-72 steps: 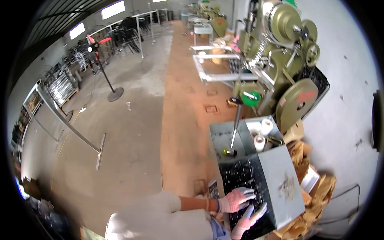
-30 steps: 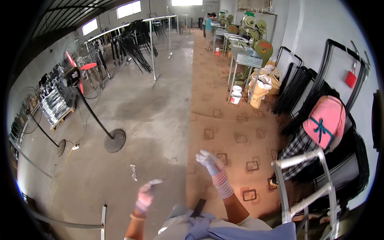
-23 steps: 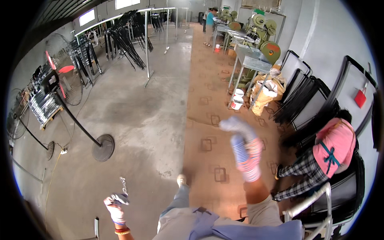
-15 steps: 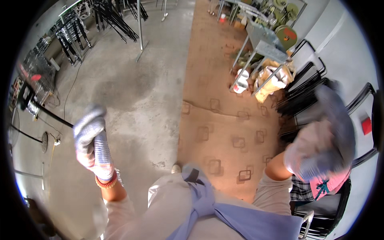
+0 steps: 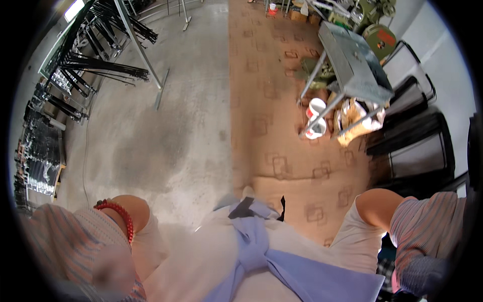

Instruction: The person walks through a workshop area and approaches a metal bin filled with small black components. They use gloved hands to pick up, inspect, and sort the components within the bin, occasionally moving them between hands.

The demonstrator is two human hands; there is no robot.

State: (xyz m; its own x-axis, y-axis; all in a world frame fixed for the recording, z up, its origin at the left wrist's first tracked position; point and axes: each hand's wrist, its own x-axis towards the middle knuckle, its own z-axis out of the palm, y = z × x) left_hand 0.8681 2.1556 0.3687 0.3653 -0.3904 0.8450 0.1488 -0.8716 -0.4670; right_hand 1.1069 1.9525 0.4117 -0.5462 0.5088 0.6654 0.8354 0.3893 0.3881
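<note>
My left hand (image 5: 83,251), in a striped knit work glove, is raised at the lower left beside my body. A red beaded bracelet (image 5: 123,216) circles that wrist. Its fingers are smeared and partly cut off by the rim. At the lower right, my right hand (image 5: 427,241) wears a matching glove and is bent back close to the picture's edge. Its fingers are mostly hidden, and no held thing shows in either hand. Between the hands, a lavender cloth tie (image 5: 251,251) is knotted over my pale clothing.
Racks of black bars (image 5: 105,65) stand at the far left, near wrapped stacks (image 5: 43,151). A metal table (image 5: 352,55) stands at right with white buckets (image 5: 316,126) and a sack (image 5: 352,121) below. Black stacked frames (image 5: 417,146) line the right wall.
Both hands have drawn back from in front of me toward the lower corners. The view has shifted forward, so the metal table and racks look nearer. The black pole at left has left view.
</note>
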